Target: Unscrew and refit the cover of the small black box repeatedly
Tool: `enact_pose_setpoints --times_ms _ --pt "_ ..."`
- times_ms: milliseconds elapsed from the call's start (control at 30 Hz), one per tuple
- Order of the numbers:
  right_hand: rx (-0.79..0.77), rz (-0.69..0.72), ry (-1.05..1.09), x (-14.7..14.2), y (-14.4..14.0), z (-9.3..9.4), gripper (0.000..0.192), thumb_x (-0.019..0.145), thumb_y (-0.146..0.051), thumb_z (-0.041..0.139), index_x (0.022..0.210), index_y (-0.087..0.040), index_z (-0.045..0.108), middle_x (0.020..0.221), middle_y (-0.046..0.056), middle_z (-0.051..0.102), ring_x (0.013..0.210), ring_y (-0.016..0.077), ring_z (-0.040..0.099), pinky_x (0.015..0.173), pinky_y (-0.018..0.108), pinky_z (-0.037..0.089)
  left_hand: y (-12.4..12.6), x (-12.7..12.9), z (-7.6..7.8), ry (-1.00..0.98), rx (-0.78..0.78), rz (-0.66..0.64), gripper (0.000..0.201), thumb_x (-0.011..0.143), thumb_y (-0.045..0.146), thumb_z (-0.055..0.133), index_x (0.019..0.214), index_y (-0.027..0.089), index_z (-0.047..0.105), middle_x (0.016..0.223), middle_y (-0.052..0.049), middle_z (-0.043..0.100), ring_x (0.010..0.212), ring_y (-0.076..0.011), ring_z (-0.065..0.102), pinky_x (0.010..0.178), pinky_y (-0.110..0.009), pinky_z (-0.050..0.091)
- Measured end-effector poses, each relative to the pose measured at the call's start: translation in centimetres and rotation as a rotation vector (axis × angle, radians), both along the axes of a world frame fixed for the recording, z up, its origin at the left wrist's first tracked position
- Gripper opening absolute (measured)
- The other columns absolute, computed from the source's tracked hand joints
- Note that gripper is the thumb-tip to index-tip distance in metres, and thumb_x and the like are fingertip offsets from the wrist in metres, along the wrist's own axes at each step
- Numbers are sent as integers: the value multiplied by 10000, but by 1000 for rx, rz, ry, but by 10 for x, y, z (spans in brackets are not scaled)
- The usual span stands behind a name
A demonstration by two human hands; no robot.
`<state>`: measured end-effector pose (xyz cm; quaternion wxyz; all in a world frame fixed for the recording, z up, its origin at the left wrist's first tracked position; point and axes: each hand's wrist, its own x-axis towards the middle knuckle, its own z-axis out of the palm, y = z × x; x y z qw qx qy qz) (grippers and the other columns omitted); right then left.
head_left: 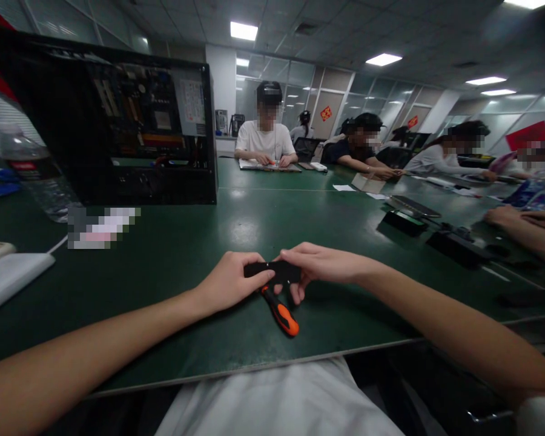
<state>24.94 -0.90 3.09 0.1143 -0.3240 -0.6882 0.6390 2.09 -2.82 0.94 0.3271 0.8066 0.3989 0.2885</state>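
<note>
Flat black piece [280, 272], matte, small light spots along its edges

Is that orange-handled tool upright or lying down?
Apparently lying down: the orange-handled tool slants toward the near edge of the green table. Its far end is hidden.

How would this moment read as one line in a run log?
left grip: holds black part | right grip: holds same part | orange-black handle: near both grips | open computer case: standing on green table
</note>
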Motion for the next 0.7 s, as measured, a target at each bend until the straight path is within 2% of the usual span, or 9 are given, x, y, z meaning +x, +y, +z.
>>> enact_pose_setpoints --times_ms 100,200,233,300,367,433,500,600,700 --pt "11 -1 6 7 -5 1 536 962 -598 534 1071 -103 710 1041 119 751 658 83 631 629 213 512 -4 1 1 16 29 13 258 877 410 688 845 157 727 661 -1 657 590 -146 549 553 -243 370" --pt "219 -111 -80 61 5 15 548 948 -583 559 1223 -131 703 1148 122 737 826 140 680 789 281 553 -5 1 0 8 -10 -38 282 843 426 733 942 163 702 730 -12 695 609 -153 592 561 -242 414" --pt "352 -219 -136 88 11 22 559 952 -576 550 1291 -150 678 1178 118 731 894 168 694 842 312 555 -4 1 0 28 -7 -68 296 841 432 737 968 167 701 763 -18 706 627 -155 606 576 -244 429" --pt "680 -528 -365 150 22 35 555 963 -525 546 1404 -194 612 1268 106 705 1040 209 690 939 339 530 -4 1 -2 88 45 -129 302 846 436 736 1003 179 715 812 -25 713 667 -158 619 611 -247 445" --pt "966 -940 -823 211 35 43 475 1024 -445 431 1396 -223 628 1273 93 709 1101 218 675 958 323 503 -3 0 -2 125 111 -163 286 858 431 728 1007 187 729 847 -28 714 696 -158 622 638 -248 451" --pt "982 -1128 -1039 260 49 42 482 1007 -324 460 1382 -72 629 1299 239 666 1191 342 624 993 435 455 -3 0 -2 136 136 -169 265 873 420 714 994 186 735 864 -32 716 703 -156 621 649 -247 452" --pt "920 -1135 -1153 291 62 33 442 986 -279 504 1316 -37 671 1246 281 676 1172 381 625 963 450 452 -3 0 -2 140 126 -163 251 880 409 706 984 183 739 853 -31 714 695 -152 616 646 -245 449" --pt "823 -1049 -1259 311 77 14 351 987 -292 543 1238 -113 711 1160 219 714 1085 318 662 918 411 485 -3 0 -2 147 109 -166 234 884 391 701 974 180 745 856 -32 713 701 -150 618 653 -244 451" --pt "771 -1005 -1337 319 85 1 326 985 -353 586 1250 -176 659 1198 119 681 1079 225 654 946 408 523 -3 0 -2 151 117 -177 229 897 387 688 966 177 747 862 -35 711 711 -150 621 661 -246 452"
